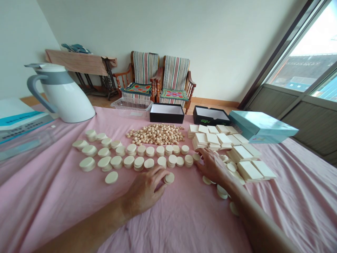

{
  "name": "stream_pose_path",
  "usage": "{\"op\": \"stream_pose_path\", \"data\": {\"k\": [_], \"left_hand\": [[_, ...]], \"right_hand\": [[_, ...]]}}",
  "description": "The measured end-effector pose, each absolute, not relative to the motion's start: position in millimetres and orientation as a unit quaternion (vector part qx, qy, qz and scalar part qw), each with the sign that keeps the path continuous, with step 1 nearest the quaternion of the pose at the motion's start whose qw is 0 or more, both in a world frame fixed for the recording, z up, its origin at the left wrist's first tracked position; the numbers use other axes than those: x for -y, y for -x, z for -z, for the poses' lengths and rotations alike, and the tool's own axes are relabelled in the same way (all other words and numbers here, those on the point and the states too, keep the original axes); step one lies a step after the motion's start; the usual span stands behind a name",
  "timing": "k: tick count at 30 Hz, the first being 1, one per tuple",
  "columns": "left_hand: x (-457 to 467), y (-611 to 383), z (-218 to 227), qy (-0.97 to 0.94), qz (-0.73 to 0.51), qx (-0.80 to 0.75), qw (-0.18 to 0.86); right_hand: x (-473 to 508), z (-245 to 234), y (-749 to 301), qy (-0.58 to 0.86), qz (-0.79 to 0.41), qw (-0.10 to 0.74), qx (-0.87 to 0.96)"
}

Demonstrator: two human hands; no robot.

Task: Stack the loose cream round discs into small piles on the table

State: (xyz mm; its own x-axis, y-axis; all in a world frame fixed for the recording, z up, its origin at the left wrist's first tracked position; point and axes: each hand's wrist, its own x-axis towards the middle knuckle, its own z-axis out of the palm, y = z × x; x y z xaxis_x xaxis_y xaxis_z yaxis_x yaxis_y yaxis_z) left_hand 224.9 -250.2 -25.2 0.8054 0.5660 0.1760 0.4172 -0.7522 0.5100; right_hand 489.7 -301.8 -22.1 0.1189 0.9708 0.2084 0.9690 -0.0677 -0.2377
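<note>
Thumb and fingers of my left hand (147,188) close around the left side of a small stack of round wooden discs (170,178) on the cloth. My right hand (212,163) pinches a pale round disc (196,157) at the right end of the front row. Beyond both hands, stacks of similar discs (129,161) stand in uneven rows. One disc (111,177) lies apart on the left. More loose discs (222,191) lie beside and below my right forearm, which partly hides them. Behind the rows is a heap of small wooden pieces (158,134).
Square and rectangular wooden pieces (251,170) are stacked at the right. Along the back stand a clear plastic tray (131,105), two black boxes (167,117) and a light blue box (263,126). A white jug (68,98) stands on the pink tablecloth (65,189) at left.
</note>
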Motion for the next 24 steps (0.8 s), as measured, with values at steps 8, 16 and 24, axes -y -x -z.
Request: {"op": "stream_pose_path", "data": {"k": [8,16,24], "left_hand": [[250,-224,26,-0.921,-0.162,-0.269,0.232],[250,-224,27,-0.921,-0.16,-0.27,0.232],[248,-225,28,-0.921,-0.162,-0.267,0.233]], "right_hand": [[296,26,-491,0.716,-0.018,0.174,0.676],[320,-3,-508,0.711,-0.085,0.15,0.682],[330,-4,-498,0.707,-0.055,0.06,0.702]]}}
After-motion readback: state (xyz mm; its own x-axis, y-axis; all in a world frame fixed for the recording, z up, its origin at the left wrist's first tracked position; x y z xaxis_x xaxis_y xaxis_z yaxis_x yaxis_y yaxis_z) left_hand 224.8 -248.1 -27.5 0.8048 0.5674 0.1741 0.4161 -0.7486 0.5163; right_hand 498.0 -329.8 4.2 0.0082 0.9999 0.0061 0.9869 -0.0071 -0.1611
